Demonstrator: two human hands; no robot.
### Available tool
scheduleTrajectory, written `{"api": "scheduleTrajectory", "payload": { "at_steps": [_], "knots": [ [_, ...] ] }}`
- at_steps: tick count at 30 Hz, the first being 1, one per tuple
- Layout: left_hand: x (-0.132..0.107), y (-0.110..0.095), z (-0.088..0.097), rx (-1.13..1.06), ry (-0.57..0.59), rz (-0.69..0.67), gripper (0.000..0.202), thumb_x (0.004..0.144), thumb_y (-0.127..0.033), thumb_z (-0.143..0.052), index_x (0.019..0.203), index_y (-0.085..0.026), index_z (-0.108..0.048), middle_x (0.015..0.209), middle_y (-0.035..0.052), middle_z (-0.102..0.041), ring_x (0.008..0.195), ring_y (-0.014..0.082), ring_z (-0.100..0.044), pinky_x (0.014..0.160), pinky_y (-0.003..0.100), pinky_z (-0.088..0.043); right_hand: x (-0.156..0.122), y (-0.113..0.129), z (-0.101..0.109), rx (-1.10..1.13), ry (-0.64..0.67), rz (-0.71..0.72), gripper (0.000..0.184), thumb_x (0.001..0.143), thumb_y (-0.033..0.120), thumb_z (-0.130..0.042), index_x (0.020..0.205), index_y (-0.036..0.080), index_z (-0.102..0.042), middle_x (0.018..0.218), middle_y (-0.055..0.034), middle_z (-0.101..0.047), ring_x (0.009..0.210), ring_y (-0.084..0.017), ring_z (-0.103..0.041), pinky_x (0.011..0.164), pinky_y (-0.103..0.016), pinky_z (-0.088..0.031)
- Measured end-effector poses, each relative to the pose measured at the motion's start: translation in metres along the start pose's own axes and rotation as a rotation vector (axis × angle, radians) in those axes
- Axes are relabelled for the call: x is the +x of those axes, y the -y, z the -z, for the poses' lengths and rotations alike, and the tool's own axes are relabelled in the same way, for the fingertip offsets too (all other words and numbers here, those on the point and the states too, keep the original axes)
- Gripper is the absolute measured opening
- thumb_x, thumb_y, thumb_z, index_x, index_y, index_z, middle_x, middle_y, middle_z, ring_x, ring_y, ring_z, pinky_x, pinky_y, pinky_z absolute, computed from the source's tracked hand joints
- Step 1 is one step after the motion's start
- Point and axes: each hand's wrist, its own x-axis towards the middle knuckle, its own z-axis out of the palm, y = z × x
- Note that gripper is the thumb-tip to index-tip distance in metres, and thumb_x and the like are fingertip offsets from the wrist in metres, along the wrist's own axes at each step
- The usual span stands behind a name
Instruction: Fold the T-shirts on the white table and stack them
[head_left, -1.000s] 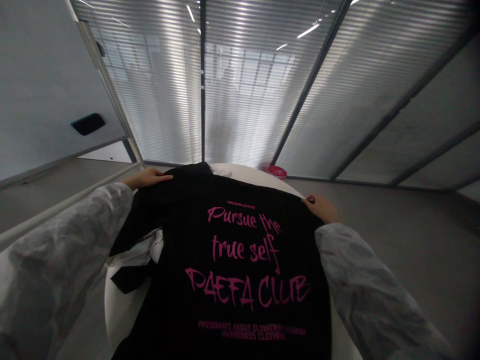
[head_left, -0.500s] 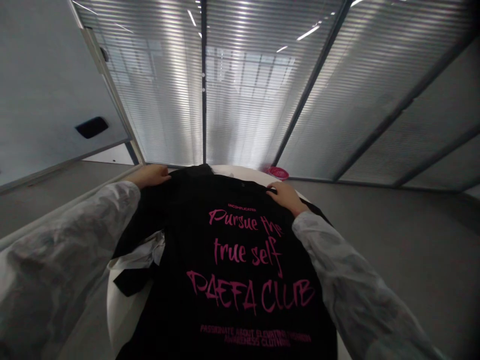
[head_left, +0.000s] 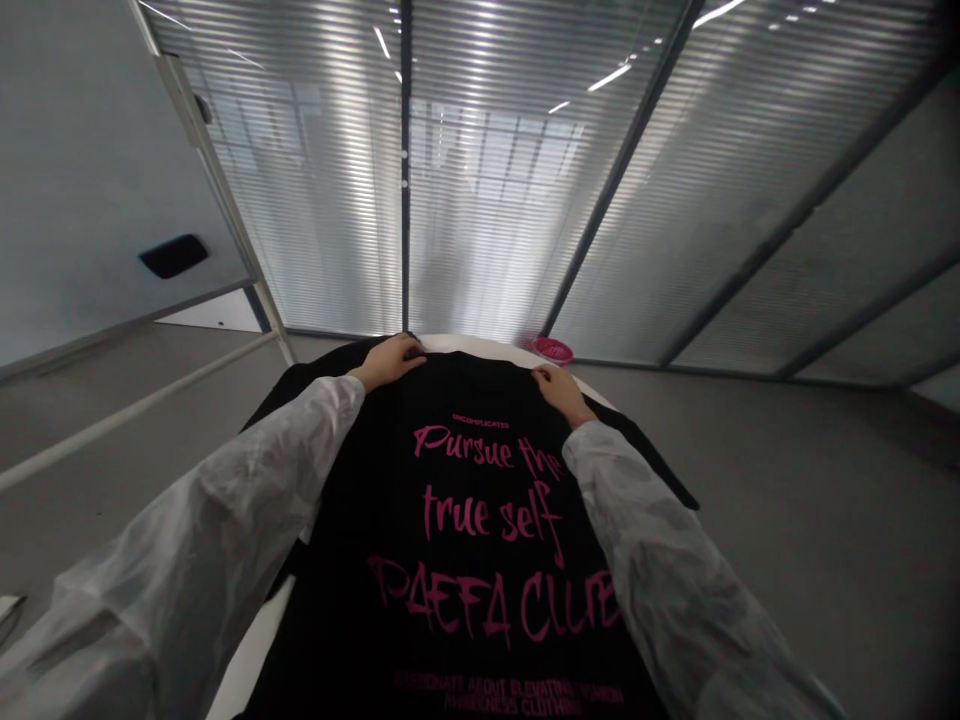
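Observation:
A black T-shirt (head_left: 465, 390) with pink lettering lies spread over a white table (head_left: 480, 347), printed side up and collar end away from me. My left hand (head_left: 390, 362) is at the collar end on the left, its fingers closed on the cloth. On the other side of the neckline, my right hand (head_left: 559, 393) pinches the shirt's edge near the right shoulder. The right sleeve hangs out past the table edge. My left forearm, in a pale translucent sleeve, hides part of the shirt's left side.
A pink basket (head_left: 553, 350) sits beyond the table's far edge on the right. Behind stands a glass partition with blinds (head_left: 480, 220). A grey-white panel (head_left: 90, 180) with a dark recess and a pale rail (head_left: 135, 410) are at the left.
My left hand has moved right, from the left sleeve to beside the collar. The left sleeve now lies flatter, and the right sleeve extends farther out. My right hand stays at the shoulder.

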Motion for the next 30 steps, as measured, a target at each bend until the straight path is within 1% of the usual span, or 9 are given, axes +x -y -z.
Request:
{"api": "scheduleTrajectory", "payload": {
  "at_steps": [4, 9, 13, 15, 18, 20, 22, 25, 30],
  "knots": [
    [0.003, 0.006, -0.011, -0.064, -0.004, 0.115, 0.042, 0.098, -0.056, -0.073, 0.120, -0.022, -0.083, 0.119, 0.0107, -0.081, 0.105, 0.0266, -0.075, 0.090, 0.034, -0.057, -0.003, -0.001, -0.006, -0.001, -0.019, -0.009, 0.031, 0.105, 0.026, -0.052, 0.116, 0.023, -0.081, 0.119, -0.0099, -0.083, 0.111, -0.027, -0.074, 0.102, -0.038, -0.056],
    [0.009, -0.001, -0.012, -0.016, 0.001, 0.270, 0.030, 0.103, -0.050, -0.069, 0.114, -0.027, -0.086, 0.119, 0.0051, -0.084, 0.111, 0.0253, -0.076, 0.093, 0.032, -0.057, -0.015, 0.010, -0.010, -0.057, -0.110, 0.014, 0.031, 0.101, 0.022, -0.055, 0.119, 0.019, -0.080, 0.129, -0.0173, -0.076, 0.125, -0.035, -0.065, 0.114, -0.049, -0.049],
    [0.011, -0.015, -0.011, 0.031, -0.007, 0.361, 0.035, 0.106, -0.048, -0.063, 0.114, -0.023, -0.086, 0.117, 0.0105, -0.084, 0.110, 0.0308, -0.077, 0.094, 0.039, -0.058, -0.029, 0.033, 0.000, -0.143, -0.247, 0.163, 0.032, 0.106, 0.023, -0.049, 0.117, 0.018, -0.078, 0.125, -0.0177, -0.074, 0.125, -0.036, -0.062, 0.114, -0.050, -0.047],
    [0.010, -0.027, -0.011, 0.064, -0.047, 0.374, 0.034, 0.107, -0.043, -0.061, 0.119, -0.022, -0.084, 0.123, 0.0134, -0.082, 0.118, 0.0341, -0.074, 0.103, 0.045, -0.057, -0.039, 0.044, 0.008, -0.166, -0.225, 0.258, 0.032, 0.109, 0.028, -0.048, 0.114, 0.019, -0.077, 0.117, -0.0167, -0.076, 0.117, -0.035, -0.064, 0.110, -0.049, -0.049],
    [0.004, -0.049, -0.014, 0.118, -0.090, 0.137, 0.036, 0.107, -0.039, -0.058, 0.133, -0.023, -0.078, 0.140, 0.0132, -0.075, 0.133, 0.0330, -0.067, 0.117, 0.047, -0.050, -0.060, 0.053, 0.017, -0.179, -0.125, 0.359, 0.033, 0.109, 0.034, -0.049, 0.120, 0.019, -0.076, 0.118, -0.0164, -0.077, 0.114, -0.035, -0.066, 0.108, -0.048, -0.051],
    [-0.004, -0.060, -0.019, 0.135, -0.013, -0.151, 0.043, 0.109, -0.047, -0.055, 0.142, -0.025, -0.073, 0.146, 0.0117, -0.072, 0.136, 0.0304, -0.067, 0.121, 0.044, -0.048, -0.076, 0.051, 0.016, -0.169, -0.053, 0.401, 0.038, 0.110, 0.040, -0.049, 0.132, 0.019, -0.073, 0.130, -0.0163, -0.076, 0.122, -0.035, -0.066, 0.114, -0.049, -0.050],
    [-0.013, -0.065, -0.027, 0.152, 0.129, -0.343, 0.056, 0.110, -0.060, -0.051, 0.148, -0.024, -0.070, 0.151, 0.0119, -0.070, 0.141, 0.0299, -0.065, 0.125, 0.042, -0.045, -0.088, 0.044, 0.011, -0.152, 0.021, 0.396, 0.051, 0.111, 0.048, -0.047, 0.148, 0.018, -0.066, 0.150, -0.0160, -0.069, 0.138, -0.035, -0.062, 0.123, -0.050, -0.046],
    [-0.022, -0.061, -0.041, 0.192, 0.241, -0.343, 0.076, 0.108, -0.074, -0.045, 0.157, -0.019, -0.064, 0.166, 0.0144, -0.059, 0.156, 0.0321, -0.053, 0.135, 0.045, -0.033, -0.094, 0.034, -0.002, -0.147, 0.127, 0.289, 0.072, 0.112, 0.063, -0.037, 0.168, 0.018, -0.049, 0.174, -0.0154, -0.049, 0.159, -0.036, -0.047, 0.132, -0.055, -0.038],
    [-0.021, -0.055, -0.056, 0.174, 0.108, -0.125, 0.086, 0.109, -0.075, -0.038, 0.169, -0.015, -0.050, 0.175, 0.0161, -0.047, 0.166, 0.0340, -0.038, 0.140, 0.052, -0.020, -0.083, 0.030, -0.011, -0.129, 0.236, 0.198, 0.087, 0.111, 0.076, -0.030, 0.176, 0.019, -0.036, 0.183, -0.0135, -0.032, 0.170, -0.034, -0.029, 0.138, -0.057, -0.027]
  ]
}}
